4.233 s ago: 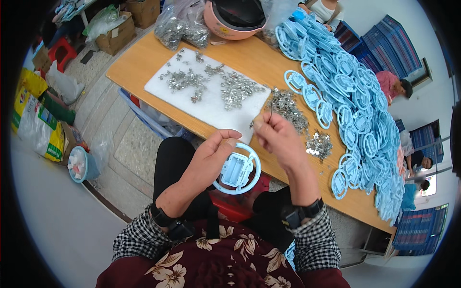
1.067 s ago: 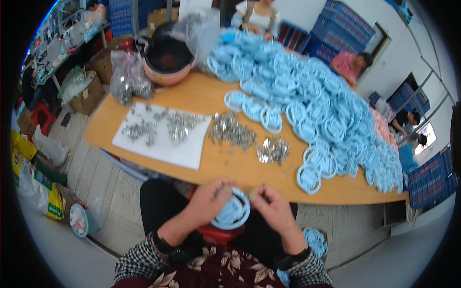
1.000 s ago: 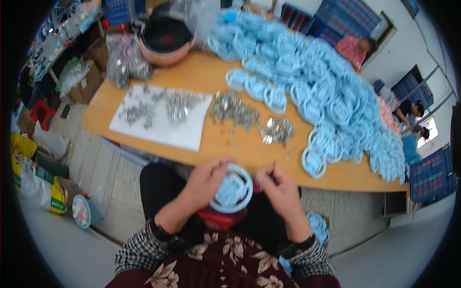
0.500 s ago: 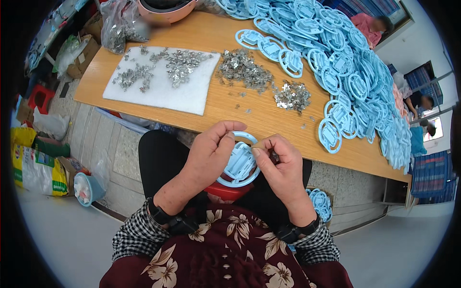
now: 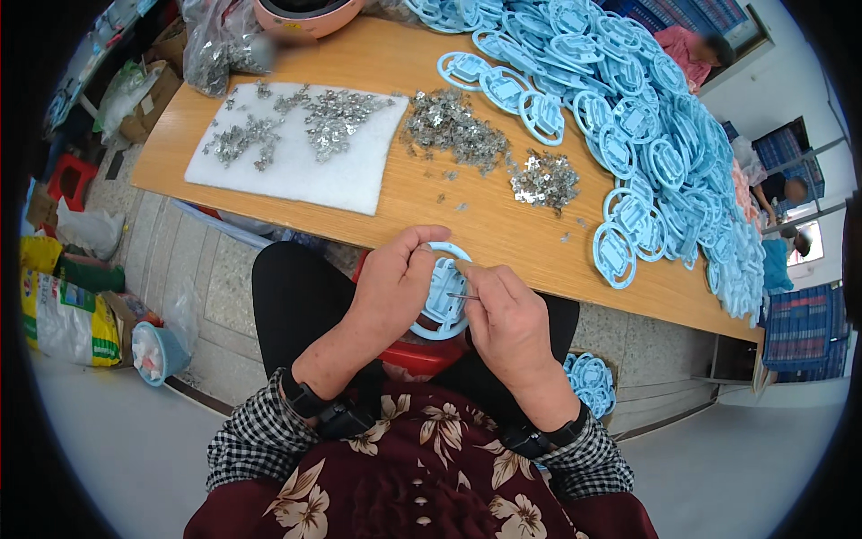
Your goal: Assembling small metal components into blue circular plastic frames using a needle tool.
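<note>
A light blue oval plastic frame [image 5: 435, 334] is held above my lap, near the table's front edge. My left hand [image 5: 388, 286] is closed on its left rim, thumb and fingers hiding that side. Pinched in my right hand [image 5: 510, 316] is a thin pointed metal tool [image 5: 461, 296]; its tip reaches over the middle of the frame. Whether the tip touches the plastic I cannot tell. The right fingers cover part of the frame's right rim.
On the wooden table [image 5: 413, 193] lie a white pad [image 5: 296, 184] with small metal pieces, loose metal piles [image 5: 453, 130] and a large heap of blue frames [image 5: 628, 126]. A red stool [image 5: 422, 357] is below me. More blue frames [image 5: 590, 382] fill a box at right.
My right hand has moved left, over the frame, and a thin metal tool now shows between its fingers. My left hand keeps its hold on the frame.
</note>
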A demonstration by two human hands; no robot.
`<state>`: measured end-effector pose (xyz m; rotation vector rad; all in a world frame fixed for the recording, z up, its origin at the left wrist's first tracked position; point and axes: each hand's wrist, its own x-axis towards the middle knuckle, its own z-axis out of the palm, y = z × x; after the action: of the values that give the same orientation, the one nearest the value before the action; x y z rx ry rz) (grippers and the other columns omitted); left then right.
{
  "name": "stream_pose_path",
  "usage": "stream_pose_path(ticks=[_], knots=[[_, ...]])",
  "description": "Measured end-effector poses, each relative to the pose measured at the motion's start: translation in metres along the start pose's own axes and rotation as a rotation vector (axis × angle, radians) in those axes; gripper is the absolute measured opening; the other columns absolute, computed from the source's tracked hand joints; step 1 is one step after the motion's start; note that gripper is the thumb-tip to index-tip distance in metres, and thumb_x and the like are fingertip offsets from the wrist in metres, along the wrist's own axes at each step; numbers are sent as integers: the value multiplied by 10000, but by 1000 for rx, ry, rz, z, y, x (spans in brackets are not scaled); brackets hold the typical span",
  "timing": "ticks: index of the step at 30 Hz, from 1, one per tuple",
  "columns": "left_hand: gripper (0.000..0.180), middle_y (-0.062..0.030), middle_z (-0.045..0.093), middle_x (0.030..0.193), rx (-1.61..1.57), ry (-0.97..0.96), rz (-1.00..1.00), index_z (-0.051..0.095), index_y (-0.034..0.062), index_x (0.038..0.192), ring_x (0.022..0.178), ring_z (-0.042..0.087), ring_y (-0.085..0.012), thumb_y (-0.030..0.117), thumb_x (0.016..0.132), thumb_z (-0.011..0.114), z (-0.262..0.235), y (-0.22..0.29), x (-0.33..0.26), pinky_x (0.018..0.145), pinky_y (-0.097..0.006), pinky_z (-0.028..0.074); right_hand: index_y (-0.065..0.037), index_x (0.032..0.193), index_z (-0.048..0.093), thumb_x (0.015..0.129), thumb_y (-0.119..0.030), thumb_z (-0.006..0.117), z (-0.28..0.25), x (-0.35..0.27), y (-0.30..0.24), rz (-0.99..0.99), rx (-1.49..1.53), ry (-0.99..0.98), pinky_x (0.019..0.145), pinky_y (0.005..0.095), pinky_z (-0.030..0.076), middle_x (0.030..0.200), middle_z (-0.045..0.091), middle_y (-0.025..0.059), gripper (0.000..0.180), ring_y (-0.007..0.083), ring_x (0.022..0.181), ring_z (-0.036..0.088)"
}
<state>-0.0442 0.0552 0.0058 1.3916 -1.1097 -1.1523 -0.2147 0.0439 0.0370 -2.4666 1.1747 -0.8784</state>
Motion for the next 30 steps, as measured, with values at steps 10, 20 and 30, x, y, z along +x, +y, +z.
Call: stream_pose_path(ticks=[10, 20, 30], knots=[[307, -44, 665, 1011, -57, -35, 5, 642, -17, 1222, 864, 594, -87, 80, 998, 457, 2, 2, 26, 755, -231, 486, 19, 1234, 596, 784, -99, 636, -9, 2, 3, -89, -250, -160, 615, 368, 544, 825, 617, 78, 467, 251, 740, 661], [310, -180, 707, 1100, 183, 41, 162, 668, -34, 1149, 1022, 673, -271, 83, 966, 447, -4, -13, 48, 911, -352, 506, -25, 1215, 554, 945, -97, 560, -30, 10, -6, 341, 195, -209, 722, 462, 537, 926, 656, 185, 280, 413, 811, 657], [340, -88, 683, 885, 136, 12, 119, 645, -24, 1214, 764, 626, -122, 121, 1012, 413, 6, 3, 48, 709, -277, 507, -118, 1179, 641, 940, -135, 620, -29, 15, 22, 153, -82, -84, 589, 424, 522, 761, 659, 132, 241, 361, 683, 658]])
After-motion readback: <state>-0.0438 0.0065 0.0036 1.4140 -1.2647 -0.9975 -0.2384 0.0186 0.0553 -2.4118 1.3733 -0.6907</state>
